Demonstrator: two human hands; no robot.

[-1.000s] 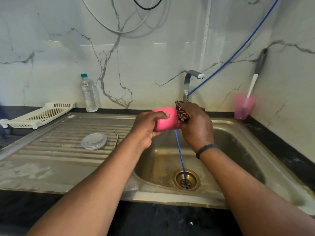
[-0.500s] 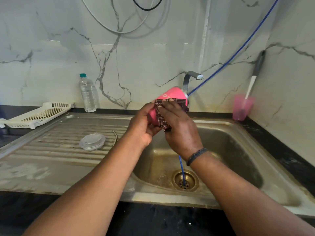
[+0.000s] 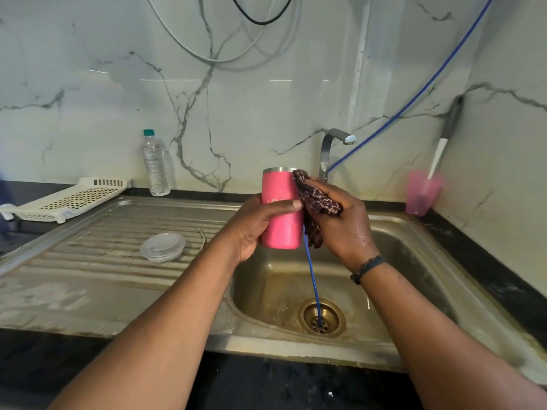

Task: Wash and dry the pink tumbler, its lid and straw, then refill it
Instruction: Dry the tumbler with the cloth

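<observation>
Tumbler (image 3: 281,214) upright in left hand (image 3: 254,229), logo unreadable, right hand (image 3: 340,223) w/ cloth (image 3: 318,199)

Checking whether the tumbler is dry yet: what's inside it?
Cannot be seen. The pink tumbler stands upright in the left hand, showing only its steel rim; its wall hides the interior. The right hand presses the patterned cloth against its outside.

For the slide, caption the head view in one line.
Left hand holds the upright tumbler over the sink while the right hand wipes it with a cloth.
</observation>
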